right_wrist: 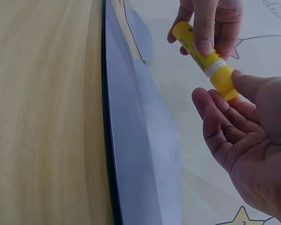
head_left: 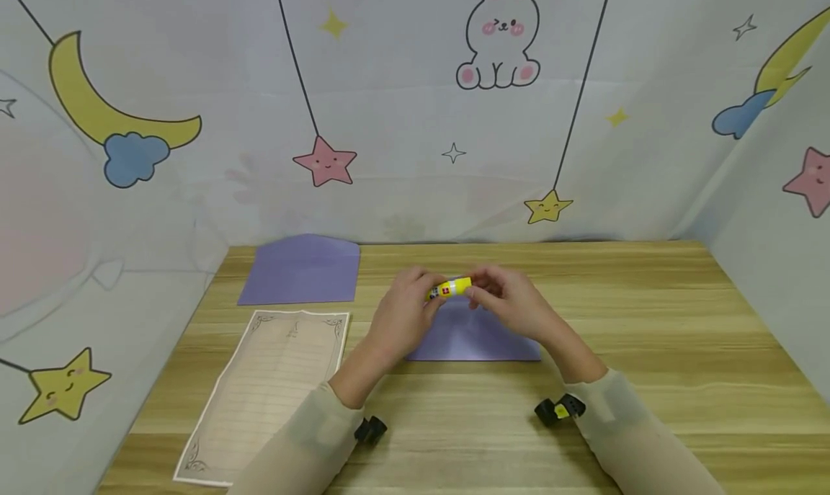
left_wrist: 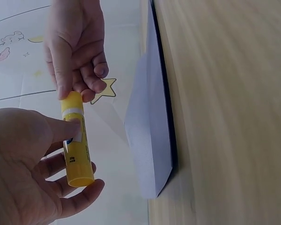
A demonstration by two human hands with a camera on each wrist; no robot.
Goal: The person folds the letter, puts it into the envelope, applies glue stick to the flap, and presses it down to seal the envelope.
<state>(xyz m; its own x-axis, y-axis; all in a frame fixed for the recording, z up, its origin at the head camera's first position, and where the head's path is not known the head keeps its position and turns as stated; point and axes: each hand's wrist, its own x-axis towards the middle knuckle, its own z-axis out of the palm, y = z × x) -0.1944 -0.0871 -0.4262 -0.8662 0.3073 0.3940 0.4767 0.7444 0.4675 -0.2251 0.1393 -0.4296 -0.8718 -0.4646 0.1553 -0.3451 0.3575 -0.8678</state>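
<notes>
A yellow glue stick [head_left: 452, 287] with a white band is held in the air above a purple envelope [head_left: 480, 340]. My left hand [head_left: 403, 315] grips its printed barrel [left_wrist: 78, 159], thumb on one side and fingers curled behind. At the other end, my right hand [head_left: 515, 304] pinches the yellow cap [right_wrist: 223, 83] between thumb and fingers. The cap sits against the white band. In the right wrist view, the envelope's flap rises beyond the fold on its far side.
Another purple envelope [head_left: 301, 271] lies at the back left of the wooden table [head_left: 674, 365]. In front of it is a lined letter sheet [head_left: 266, 387] with ornate corners, partly covered by my left sleeve [head_left: 305, 444]. A printed cloth [head_left: 415, 120] hangs behind the table.
</notes>
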